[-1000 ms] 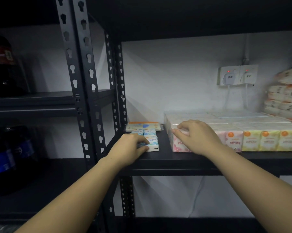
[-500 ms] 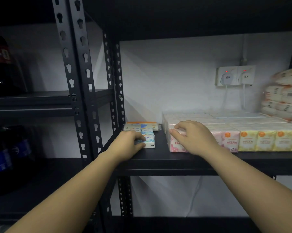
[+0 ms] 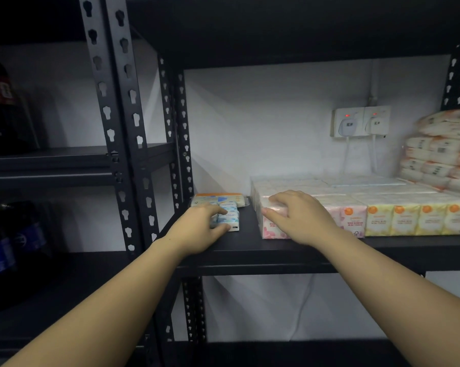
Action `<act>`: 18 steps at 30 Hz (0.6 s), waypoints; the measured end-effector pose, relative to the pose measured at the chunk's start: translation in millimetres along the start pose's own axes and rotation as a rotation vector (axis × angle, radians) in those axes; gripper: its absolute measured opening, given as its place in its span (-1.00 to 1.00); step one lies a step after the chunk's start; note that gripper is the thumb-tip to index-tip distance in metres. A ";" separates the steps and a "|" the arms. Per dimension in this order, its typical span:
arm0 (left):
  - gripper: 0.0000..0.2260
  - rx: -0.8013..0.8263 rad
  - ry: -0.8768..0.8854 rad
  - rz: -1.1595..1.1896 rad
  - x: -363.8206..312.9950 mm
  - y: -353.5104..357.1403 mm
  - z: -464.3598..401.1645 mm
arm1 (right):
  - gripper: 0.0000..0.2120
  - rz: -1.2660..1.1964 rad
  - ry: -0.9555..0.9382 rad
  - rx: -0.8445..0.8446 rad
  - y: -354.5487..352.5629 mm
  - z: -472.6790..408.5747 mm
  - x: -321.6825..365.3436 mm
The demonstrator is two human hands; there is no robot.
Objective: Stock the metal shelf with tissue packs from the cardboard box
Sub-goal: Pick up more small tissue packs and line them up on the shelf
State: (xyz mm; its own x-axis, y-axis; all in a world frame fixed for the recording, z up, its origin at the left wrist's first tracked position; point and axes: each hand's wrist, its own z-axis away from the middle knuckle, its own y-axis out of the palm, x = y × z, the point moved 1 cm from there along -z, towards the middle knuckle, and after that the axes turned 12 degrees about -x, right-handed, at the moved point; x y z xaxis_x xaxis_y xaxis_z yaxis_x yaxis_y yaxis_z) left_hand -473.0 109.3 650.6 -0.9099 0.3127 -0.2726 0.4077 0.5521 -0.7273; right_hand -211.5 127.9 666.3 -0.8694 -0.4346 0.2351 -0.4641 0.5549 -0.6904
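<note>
Hands apart, both on the shelf board (image 3: 250, 250) at mid-frame. Left hand (image 3: 197, 229) curled round small blue tissue packs (image 3: 230, 218), left of centre, thumb under front edge. Right hand (image 3: 300, 218) laid over the pink tissue block (image 3: 272, 229), fingers bent over its top left corner. Yellow packs (image 3: 414, 218) in a row to the right, touching the pink ones. Flat orange-edged pack (image 3: 218, 199) behind the blue stack, near the wall.

Step judged: squaring up the blue stack beside the pink block. To do well: slide rather than lift (soft wrap, likely to buckle under a pinch); push from the left face toward the pink block; brace the pink block with the right hand against shifting; close the bare gap between them; line up fronts with the shelf edge. Cardboard box not in frame. Soda bottles (image 3: 4, 250) at lower left, well apart.
</note>
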 end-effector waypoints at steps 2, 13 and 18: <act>-0.59 -0.001 0.025 -0.015 -6.2 -0.5 4.2 | -0.45 0.026 -0.027 -0.012 -2.2 2.9 0.3; -0.52 -0.030 0.055 -0.049 -35.3 18.8 32.4 | -0.42 0.141 0.008 -0.090 -26.1 48.0 -23.0; -0.55 -0.038 0.026 -0.021 -40.3 22.6 42.7 | -0.39 0.175 0.014 -0.124 -31.9 72.9 -46.9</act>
State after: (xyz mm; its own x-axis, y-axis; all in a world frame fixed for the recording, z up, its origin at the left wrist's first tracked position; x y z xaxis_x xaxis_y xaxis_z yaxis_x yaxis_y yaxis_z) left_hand -430.4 76.2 618.2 -0.9164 0.3200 -0.2406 0.3912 0.5878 -0.7081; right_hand -143.5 78.9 627.4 -0.9406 -0.3140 0.1291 -0.3219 0.7043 -0.6327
